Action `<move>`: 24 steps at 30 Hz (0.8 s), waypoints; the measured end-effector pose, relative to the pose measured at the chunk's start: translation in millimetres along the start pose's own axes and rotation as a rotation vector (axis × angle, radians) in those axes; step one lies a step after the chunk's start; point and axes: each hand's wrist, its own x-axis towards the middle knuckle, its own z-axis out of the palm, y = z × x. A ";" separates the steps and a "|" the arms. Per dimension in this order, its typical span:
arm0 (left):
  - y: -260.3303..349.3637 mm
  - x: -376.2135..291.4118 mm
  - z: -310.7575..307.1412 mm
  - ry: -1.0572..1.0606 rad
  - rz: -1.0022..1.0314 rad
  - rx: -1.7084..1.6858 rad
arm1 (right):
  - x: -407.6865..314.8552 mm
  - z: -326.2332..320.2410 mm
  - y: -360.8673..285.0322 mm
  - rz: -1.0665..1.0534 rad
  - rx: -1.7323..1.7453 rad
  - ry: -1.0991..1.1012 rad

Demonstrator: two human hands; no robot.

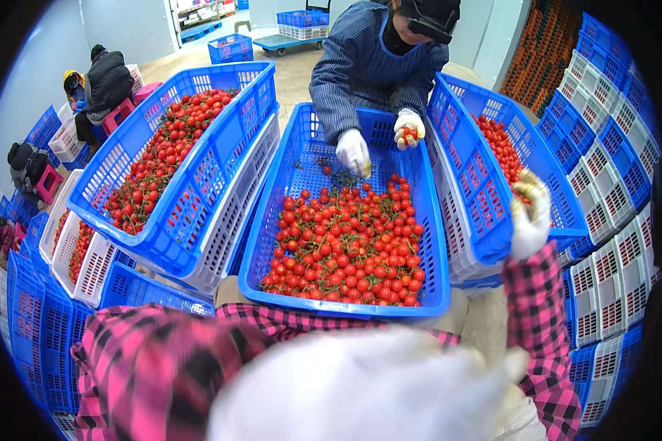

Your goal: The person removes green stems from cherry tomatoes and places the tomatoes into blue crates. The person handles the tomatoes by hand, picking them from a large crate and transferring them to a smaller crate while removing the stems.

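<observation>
My right hand [531, 215], in a white glove, is at the near side of the right blue plastic crate [477, 182]. Its curled fingers hold red cherry tomatoes [521, 197], partly hidden by the glove. Behind it, a heap of loose cherry tomatoes [495, 142] lies in that crate. My left hand [358, 386], also white-gloved, is large and blurred close below the camera; its fingers and anything in them cannot be made out. Before me stands the middle blue crate [440, 264], with cherry tomatoes with green stems [347, 248] spread over its near part.
Opposite, a co-worker's gloved hand [354, 151] reaches into the middle crate; the other hand [409, 129] holds tomatoes. A left blue crate [220, 176] carries tomatoes on the vine [165, 154]. Stacked crates [601, 165] line the right. Other people sit on pink stools [118, 114] at far left.
</observation>
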 end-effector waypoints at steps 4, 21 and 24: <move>58.7 14.7 0.1 -0.135 -0.200 0.147 | -44.1 32.9 -46.3 0.068 0.042 -0.181; 77.9 20.4 45.1 0.042 -0.267 0.699 | -95.3 88.4 -3.0 0.304 0.039 -1.331; 70.4 22.5 38.7 -0.060 -0.180 0.648 | -103.3 113.2 -3.5 0.108 -0.059 -1.454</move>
